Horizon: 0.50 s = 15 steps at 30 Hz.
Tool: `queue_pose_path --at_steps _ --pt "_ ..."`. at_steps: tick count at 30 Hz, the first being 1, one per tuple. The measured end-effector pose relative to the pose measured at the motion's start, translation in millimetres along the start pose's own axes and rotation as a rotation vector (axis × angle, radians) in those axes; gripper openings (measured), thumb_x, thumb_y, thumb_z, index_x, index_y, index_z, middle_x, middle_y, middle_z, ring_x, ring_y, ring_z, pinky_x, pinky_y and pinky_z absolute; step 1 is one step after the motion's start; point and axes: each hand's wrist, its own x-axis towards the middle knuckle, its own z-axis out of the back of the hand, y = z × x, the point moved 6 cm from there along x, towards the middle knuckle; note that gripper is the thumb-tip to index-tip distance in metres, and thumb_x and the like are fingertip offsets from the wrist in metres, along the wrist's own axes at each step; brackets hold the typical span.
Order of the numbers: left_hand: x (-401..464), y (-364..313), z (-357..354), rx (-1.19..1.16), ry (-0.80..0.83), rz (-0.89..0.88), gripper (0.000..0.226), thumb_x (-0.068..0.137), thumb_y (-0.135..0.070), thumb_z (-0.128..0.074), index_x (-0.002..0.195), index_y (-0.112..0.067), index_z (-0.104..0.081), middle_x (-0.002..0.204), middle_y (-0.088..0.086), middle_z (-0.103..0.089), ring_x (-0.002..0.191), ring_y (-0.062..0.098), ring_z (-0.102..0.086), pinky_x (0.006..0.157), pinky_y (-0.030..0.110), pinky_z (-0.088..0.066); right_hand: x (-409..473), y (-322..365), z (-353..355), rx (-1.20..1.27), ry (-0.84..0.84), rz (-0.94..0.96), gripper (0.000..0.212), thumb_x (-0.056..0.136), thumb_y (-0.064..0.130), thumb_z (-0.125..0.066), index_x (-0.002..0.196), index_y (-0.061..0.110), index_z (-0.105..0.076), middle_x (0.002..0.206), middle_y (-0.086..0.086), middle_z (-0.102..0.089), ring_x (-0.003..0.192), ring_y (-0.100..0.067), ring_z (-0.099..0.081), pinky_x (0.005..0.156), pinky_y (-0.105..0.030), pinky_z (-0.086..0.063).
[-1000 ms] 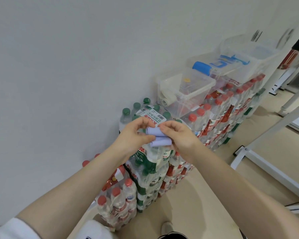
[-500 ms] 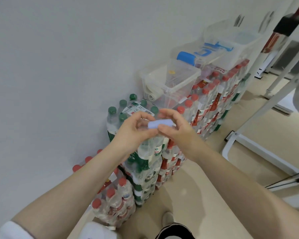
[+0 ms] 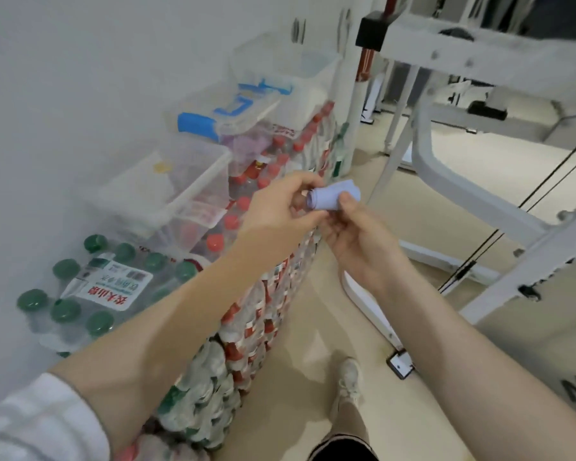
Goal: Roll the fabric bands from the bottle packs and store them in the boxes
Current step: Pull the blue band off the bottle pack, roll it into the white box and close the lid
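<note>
A pale lilac fabric band [image 3: 331, 198], rolled into a short tube, is held in mid-air between both hands. My left hand [image 3: 276, 207] pinches its left end and my right hand [image 3: 356, 234] grips it from below with the thumb on its front. Under the hands stand stacked bottle packs, green-capped [image 3: 90, 294] at the left and red-capped [image 3: 246, 207] further along the wall. Clear plastic boxes sit on top: a near one [image 3: 167, 184], a lidded one with a blue latch [image 3: 220, 111] and a far one [image 3: 286, 58].
A white wall runs along the left. A white metal frame [image 3: 446, 181] with legs and cables stands on the beige floor at the right. My shoe [image 3: 348, 377] is on the floor below, beside a small dark foot plate [image 3: 400, 366].
The view has swung right along the row of packs. The hands moved with the band away from the green-capped pack toward the red-capped packs, and the band is now one tight roll.
</note>
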Motion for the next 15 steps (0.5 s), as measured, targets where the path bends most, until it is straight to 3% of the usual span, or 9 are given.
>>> queue_pose_path --at_steps 2,4,7,10,12,14,15 --pt "32.4 3.3 -25.2 -0.068 0.000 -0.010 0.031 0.075 -0.011 -0.072 0.094 -0.029 -0.057 0.089 -0.010 -0.063 0.076 0.005 -0.057 0.068 0.019 -0.047 24.3 22.2 16.7 -0.016 0.009 0.052 0.031 0.082 0.017 -0.053 0.105 -0.003 -0.058 0.090 -0.006 -0.070 0.081 -0.011 -0.067 0.074 -0.018 -0.054" --pt "65.0 11.1 -49.9 -0.102 0.013 0.012 0.030 0.076 -0.012 -0.073 0.096 -0.025 -0.056 0.088 -0.011 -0.062 0.074 0.001 -0.057 0.068 0.015 -0.047 50.6 43.9 31.7 -0.088 -0.004 0.071 0.045 0.082 0.017 -0.054 0.121 -0.006 -0.049 0.103 -0.011 -0.065 0.090 -0.014 -0.064 0.081 -0.020 -0.053" --pt "119.4 25.6 -79.7 -0.111 -0.013 0.060 0.029 0.075 -0.011 -0.073 0.092 -0.026 -0.054 0.083 -0.013 -0.058 0.066 -0.007 -0.052 0.063 0.009 -0.042 106.3 69.3 61.9 -0.162 -0.003 0.018 0.036 0.091 0.012 -0.048 0.122 -0.007 -0.049 0.105 -0.012 -0.065 0.091 -0.015 -0.065 0.088 -0.024 -0.051" --pt "176.8 31.1 -101.6 -0.045 -0.047 0.047 0.025 0.076 -0.014 -0.073 0.092 -0.020 -0.055 0.082 -0.013 -0.057 0.068 -0.009 -0.050 0.062 0.006 -0.039 165.3 102.9 80.4 -0.247 0.045 -0.029 0.020 0.092 0.012 -0.049 0.104 0.001 -0.059 0.092 -0.004 -0.071 0.084 -0.011 -0.067 0.081 -0.021 -0.054" --pt "212.7 35.5 -115.6 -0.002 -0.007 0.096 0.024 0.079 -0.020 -0.070 0.098 -0.019 -0.055 0.088 -0.013 -0.058 0.072 -0.009 -0.051 0.063 0.004 -0.040 203.4 125.7 91.0 -0.339 0.042 -0.034 0.020 0.090 0.014 -0.052 0.106 0.003 -0.059 0.094 -0.004 -0.070 0.086 -0.012 -0.067 0.081 -0.022 -0.054" --pt "245.4 43.8 -123.4 0.014 0.007 0.167 0.029 0.084 -0.026 -0.064 0.110 -0.019 -0.053 0.099 -0.012 -0.057 0.085 -0.005 -0.053 0.073 0.006 -0.042 244.0 141.3 101.1 -0.401 0.046 -0.052 0.020 0.091 0.014 -0.053 0.109 0.005 -0.057 0.099 -0.005 -0.067 0.090 -0.016 -0.064 0.090 -0.029 -0.051" --pt "258.5 48.9 -123.5 0.027 -0.012 0.202 0.033 0.086 -0.027 -0.061 0.116 -0.019 -0.051 0.104 -0.012 -0.056 0.092 0.001 -0.054 0.081 0.013 -0.044 263.0 145.9 105.6 -0.411 0.045 -0.074 0.017 0.092 0.013 -0.053 0.107 0.008 -0.057 0.099 -0.005 -0.066 0.090 -0.018 -0.063 0.093 -0.033 -0.049"
